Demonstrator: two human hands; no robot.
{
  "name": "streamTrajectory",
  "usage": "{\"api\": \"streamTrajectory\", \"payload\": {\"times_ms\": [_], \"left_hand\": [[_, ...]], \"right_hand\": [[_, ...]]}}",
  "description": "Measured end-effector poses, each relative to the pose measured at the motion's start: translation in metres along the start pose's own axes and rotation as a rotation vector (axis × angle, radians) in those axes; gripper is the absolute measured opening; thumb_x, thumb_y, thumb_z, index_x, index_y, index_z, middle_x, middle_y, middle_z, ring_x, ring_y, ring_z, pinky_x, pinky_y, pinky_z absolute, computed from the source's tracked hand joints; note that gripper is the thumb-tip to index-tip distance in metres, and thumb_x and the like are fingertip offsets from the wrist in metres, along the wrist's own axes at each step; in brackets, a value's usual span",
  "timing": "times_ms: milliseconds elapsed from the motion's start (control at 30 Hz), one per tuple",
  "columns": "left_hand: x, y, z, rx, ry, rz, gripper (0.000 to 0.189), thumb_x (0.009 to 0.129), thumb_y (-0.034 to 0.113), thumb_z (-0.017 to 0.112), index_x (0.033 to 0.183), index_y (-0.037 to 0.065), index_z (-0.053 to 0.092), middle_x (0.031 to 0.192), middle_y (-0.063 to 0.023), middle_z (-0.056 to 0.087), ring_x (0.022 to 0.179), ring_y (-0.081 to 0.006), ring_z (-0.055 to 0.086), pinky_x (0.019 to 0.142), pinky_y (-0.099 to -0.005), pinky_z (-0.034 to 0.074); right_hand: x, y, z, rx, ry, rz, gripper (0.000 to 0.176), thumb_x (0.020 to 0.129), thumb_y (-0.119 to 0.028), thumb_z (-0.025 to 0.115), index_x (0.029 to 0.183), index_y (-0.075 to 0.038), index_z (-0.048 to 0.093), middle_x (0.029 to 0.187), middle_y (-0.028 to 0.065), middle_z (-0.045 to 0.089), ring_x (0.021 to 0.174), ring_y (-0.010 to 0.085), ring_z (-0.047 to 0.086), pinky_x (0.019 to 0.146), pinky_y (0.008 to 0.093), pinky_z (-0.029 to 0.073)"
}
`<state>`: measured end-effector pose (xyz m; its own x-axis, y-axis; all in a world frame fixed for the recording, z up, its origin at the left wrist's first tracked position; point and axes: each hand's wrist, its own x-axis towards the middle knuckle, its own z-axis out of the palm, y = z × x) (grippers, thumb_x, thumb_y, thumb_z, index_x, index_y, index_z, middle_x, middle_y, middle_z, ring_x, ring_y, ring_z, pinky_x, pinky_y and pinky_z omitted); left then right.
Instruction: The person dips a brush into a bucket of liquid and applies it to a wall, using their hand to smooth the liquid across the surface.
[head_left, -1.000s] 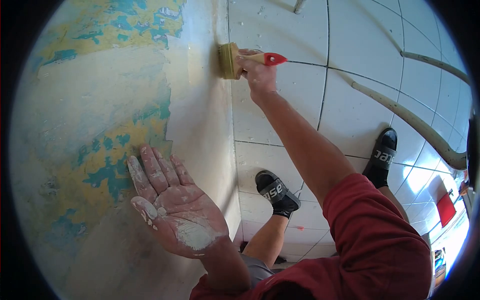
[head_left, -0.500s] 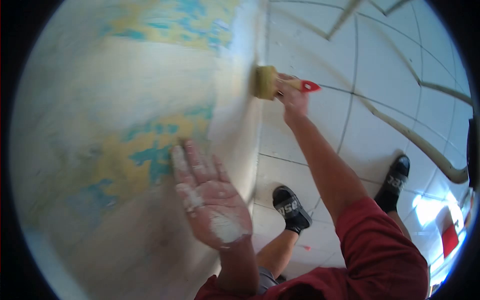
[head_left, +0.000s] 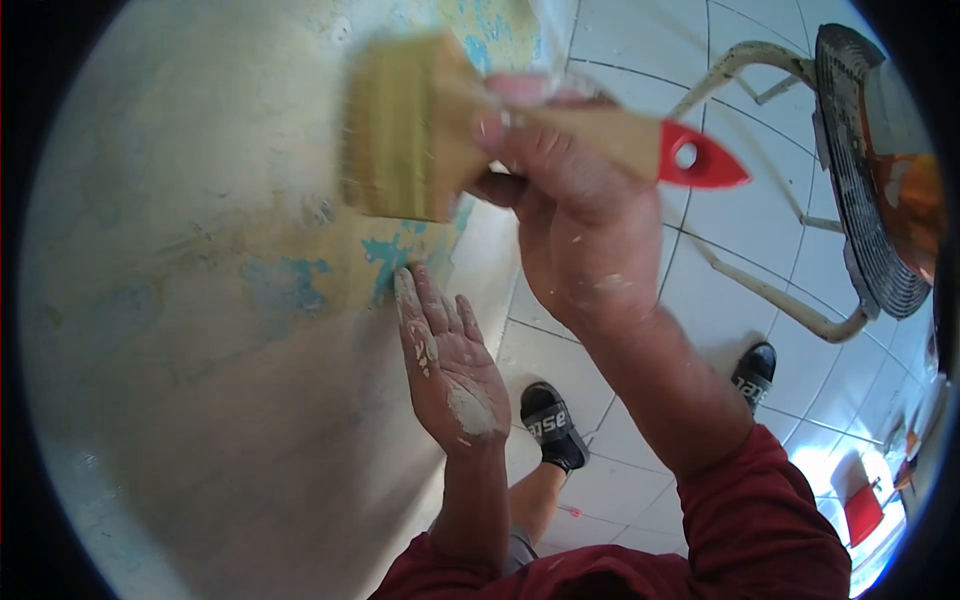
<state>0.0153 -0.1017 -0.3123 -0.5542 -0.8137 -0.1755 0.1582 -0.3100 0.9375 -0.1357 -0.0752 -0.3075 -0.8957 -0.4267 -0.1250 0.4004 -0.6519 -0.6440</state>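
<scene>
A wide paintbrush point(head_left: 395, 130) with a wooden handle and red tip is gripped in my right hand point(head_left: 585, 195), fingers wrapped round the handle. Its bristles point left and overlap the upper part of the wall point(head_left: 230, 370), smeared a little by motion. Below it, my left hand point(head_left: 455, 365) is held palm up beside the wall, fingers stretched out. White paste point(head_left: 470, 408) lies on that palm and streaks the fingers. Patches of turquoise and yellow old paint point(head_left: 385, 255) show on the wall near the left fingertips.
White floor tiles point(head_left: 640, 385) run along the wall's foot. To the right stands a stool with bent metal legs point(head_left: 760, 295) and a dark ribbed seat point(head_left: 860, 190), an orange and white container point(head_left: 905, 190) on it. My feet wear black slides point(head_left: 550, 425).
My right hand has lifted the paintbrush from low by the wall's foot, closer to the camera and further left. My left hand stays palm up, and the stool has come further into view.
</scene>
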Motion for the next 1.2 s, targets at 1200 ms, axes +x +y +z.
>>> {"api": "streamTrajectory", "payload": {"times_ms": [1200], "left_hand": [[-0.008,-0.01,-0.017,-0.171,-0.045,0.098,0.07,0.101,0.044,0.026,0.151,0.0,0.007,0.159,-0.0194,0.005,0.148,-0.0306,-0.005,0.117,-0.0495,-0.004]], "right_hand": [[-0.042,0.273,-0.204,-0.087,0.572,0.246,0.017,0.079,-0.001,0.068,0.095,-0.001,0.062,0.085,0.0066,0.062,0.077,0.0164,0.06,0.064,0.0295,0.048]]}}
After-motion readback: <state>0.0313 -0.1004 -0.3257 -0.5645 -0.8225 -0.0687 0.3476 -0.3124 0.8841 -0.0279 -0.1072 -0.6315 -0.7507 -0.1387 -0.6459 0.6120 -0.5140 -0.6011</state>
